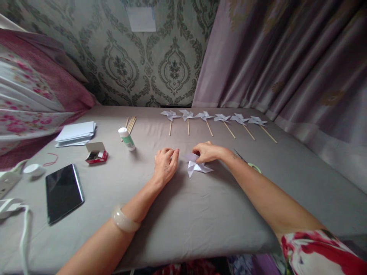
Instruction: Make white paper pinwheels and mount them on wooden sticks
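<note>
In the head view, a white paper pinwheel [195, 167] lies on the grey cloth in front of me, without a visible stick. My right hand [208, 152] reaches over it from the right, thumb and fingers closed on its upper part near the middle. Just left of the pinwheel, apart from it, my left hand [166, 165] rests with its fingers curled in and the thumb against them. Whatever that hand may hold is hidden. Partly behind my right forearm lies a pair of scissors [253, 167] with pale green handles.
Several pinwheels on sticks [205, 116] line the table's back. Left of them are a glue stick [127, 139], loose wooden sticks [132, 124], a small open red box [96, 154], a paper stack [76, 133], a white cap [34, 170], a dark phone [64, 194] and a power strip [8, 183].
</note>
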A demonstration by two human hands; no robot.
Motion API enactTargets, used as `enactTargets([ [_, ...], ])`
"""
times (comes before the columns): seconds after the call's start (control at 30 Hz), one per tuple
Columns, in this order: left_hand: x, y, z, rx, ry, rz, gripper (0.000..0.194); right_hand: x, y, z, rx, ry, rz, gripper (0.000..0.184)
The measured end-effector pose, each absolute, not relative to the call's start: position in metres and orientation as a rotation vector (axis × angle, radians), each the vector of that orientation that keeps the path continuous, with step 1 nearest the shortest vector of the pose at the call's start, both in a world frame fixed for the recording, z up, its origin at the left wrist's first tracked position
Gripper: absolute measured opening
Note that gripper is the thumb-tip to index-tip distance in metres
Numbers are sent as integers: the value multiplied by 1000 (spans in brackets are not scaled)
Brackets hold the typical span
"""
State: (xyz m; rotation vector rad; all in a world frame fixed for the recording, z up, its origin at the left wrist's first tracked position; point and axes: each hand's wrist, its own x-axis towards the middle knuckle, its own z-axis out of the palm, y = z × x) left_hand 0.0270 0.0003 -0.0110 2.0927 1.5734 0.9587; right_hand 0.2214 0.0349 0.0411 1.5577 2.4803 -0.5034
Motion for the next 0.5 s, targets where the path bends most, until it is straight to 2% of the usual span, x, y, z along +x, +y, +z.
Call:
enactTargets([
  [0.17, 26, 1, -10, 2078, 1569, 991, 41, 225, 31, 41, 1561, 2567, -615, 7],
  [0.33, 21, 4, -7, 1970, 1527, 1076, 40, 238, 30, 35, 1710, 2556, -1272, 9],
  [0.43, 18, 8, -3, 1759, 1461, 1164, 42, 243, 27, 40, 1808, 2589, -1559, 19],
  [0.5, 17, 10, 3, 1569, 1402, 1213, 45, 244, 25, 46, 1971, 2567, -1957, 26],
])
